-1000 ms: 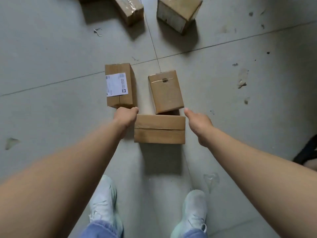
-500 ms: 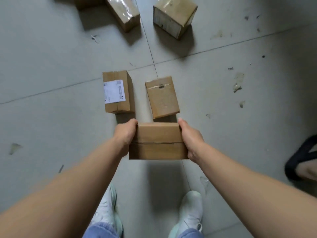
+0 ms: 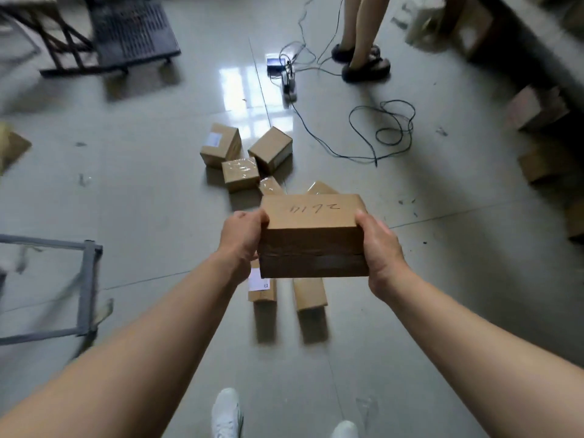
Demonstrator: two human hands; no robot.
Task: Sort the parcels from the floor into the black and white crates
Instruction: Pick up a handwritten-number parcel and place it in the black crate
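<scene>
A brown cardboard parcel (image 3: 311,235) with handwriting on its top is held up in the air in front of me. My left hand (image 3: 241,240) grips its left end and my right hand (image 3: 380,248) grips its right end. Below it on the floor lie a parcel with a white label (image 3: 262,287) and a plain parcel (image 3: 309,294), both partly hidden by the held one. Farther off sit three more parcels (image 3: 221,145), (image 3: 270,148), (image 3: 240,173). A black crate (image 3: 131,26) stands at the far left.
Black cables (image 3: 382,128) and a small device (image 3: 275,63) lie on the tiled floor ahead. A person's legs in sandals (image 3: 360,63) stand beyond them. A grey metal frame (image 3: 88,286) is at my left. More boxes (image 3: 537,112) line the right side.
Both hands closed on the parcel's ends and lifted it off the floor. My view rose from straight down to looking across the room.
</scene>
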